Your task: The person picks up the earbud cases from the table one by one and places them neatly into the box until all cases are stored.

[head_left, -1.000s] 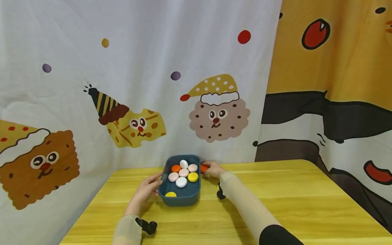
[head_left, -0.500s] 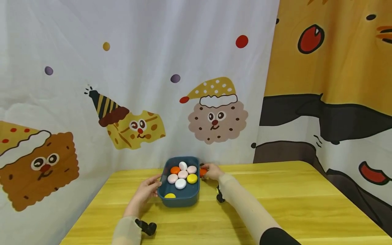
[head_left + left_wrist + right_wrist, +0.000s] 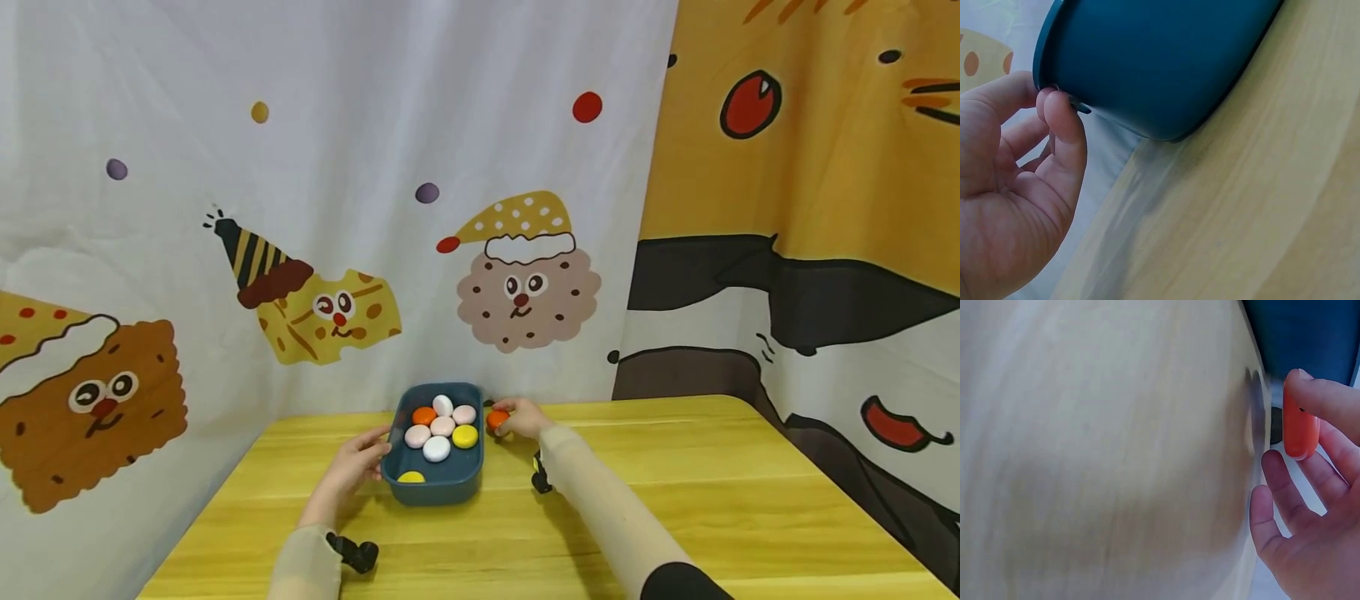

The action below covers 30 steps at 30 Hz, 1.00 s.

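A dark blue bin (image 3: pixel 442 493) with rounded corners sits on the table, holding several round pieces in white, pale pink, orange and yellow. At its left rim is my left hand (image 3: pixel 357 461); in the left wrist view its thumb (image 3: pixel 1065 125) and forefinger pinch the rim's edge. My right hand (image 3: pixel 522 418), just beyond the bin's right wall, pinches an orange round disc (image 3: pixel 497 421) between thumb and fingers. In the right wrist view this orange disc (image 3: pixel 1301 428) is seen edge-on, with a small dark spot on its side. The other fingers spread loosely beneath it.
The yellow wood-grain table (image 3: pixel 675 483) runs back to a white curtain (image 3: pixel 360 125) printed with cartoon snacks. A dark round thing (image 3: pixel 1277 425) shows behind the orange disc in the right wrist view. Each wrist wears a black camera mount.
The head view has shifted slightly. The orange disc shows more fully beside the bin now, still in my right hand. My left hand stays at the bin's rim.
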Motion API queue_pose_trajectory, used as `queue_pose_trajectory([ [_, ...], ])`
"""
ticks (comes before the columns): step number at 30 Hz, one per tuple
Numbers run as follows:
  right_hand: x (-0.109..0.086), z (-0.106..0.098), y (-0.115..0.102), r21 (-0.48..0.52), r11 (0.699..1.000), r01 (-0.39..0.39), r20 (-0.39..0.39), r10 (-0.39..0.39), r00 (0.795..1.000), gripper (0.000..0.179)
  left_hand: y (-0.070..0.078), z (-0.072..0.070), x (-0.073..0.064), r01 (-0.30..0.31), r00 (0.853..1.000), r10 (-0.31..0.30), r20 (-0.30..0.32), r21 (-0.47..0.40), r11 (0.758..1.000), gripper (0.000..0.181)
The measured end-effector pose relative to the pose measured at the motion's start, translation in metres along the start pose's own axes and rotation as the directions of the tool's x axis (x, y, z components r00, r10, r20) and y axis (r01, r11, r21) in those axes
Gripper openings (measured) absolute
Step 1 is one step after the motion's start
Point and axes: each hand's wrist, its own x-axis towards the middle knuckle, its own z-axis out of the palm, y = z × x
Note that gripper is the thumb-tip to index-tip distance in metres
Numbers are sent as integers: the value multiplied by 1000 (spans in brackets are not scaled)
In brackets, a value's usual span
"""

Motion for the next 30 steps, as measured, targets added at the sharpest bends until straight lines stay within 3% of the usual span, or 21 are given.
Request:
queue_pose_trajectory([
  [9,2,-2,12,58,998,-6,-16,7,1000,55,-1,-4,-3,-7,1000,7,3,2,1000,52],
  [18,-1,-13,7,100,993,-55,3,55,998,56,-1,-2,-1,13,1000,-13,-3,-9,1000,50],
  [27,-9,-26,-1,149,988,30,-1,-31,1000,57,0,-1,0,13,1000,-13,18,-5,1000,50],
  [30,-11,-30,-3,139,990,23,3,-24,1000,56,1,-1,1,8,1000,-8,9,-1,1000,50],
])
